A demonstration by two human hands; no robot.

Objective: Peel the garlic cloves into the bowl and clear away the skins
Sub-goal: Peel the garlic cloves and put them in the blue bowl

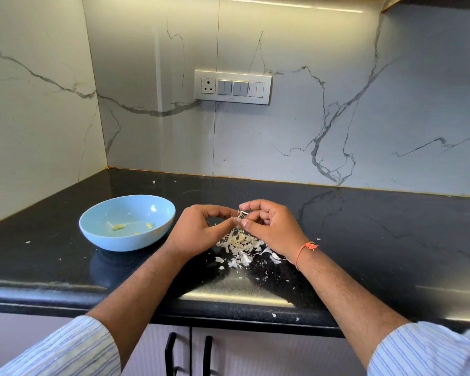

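At the centre of the frame, just above a heap of papery skins (240,244), the left hand (198,229) and the right hand (269,226) meet over the black surface (364,240). Both have curled fingers closed on 1 garlic clove (240,217), pinched between the fingertips of each hand, with thin wisps of skin sticking out from it. The clove itself is mostly hidden by the fingers, so how much skin is left on it cannot be told.

Left of the hands, near the left wrist, a pale blue bowl (127,222) stands on the surface. Inside it lie a few small yellowish peeled cloves (119,227) on the bottom, well apart from each other. The skins lie in a loose pile directly below and between the hands, with smaller flakes scattered toward the lower middle of the frame and a few stray bits at the surface's front edge and near the back wall.

The right wrist carries an orange thread band (305,249). Both forearms are bare, with striped shirt sleeves (65,348) pushed up in the lower corners. In the upper middle, on the marble-patterned wall (337,104), sits a white switch panel (232,87) with 1 socket. Below the surface's edge, 2 black cabinet handles (171,354) show at the bottom of the frame.
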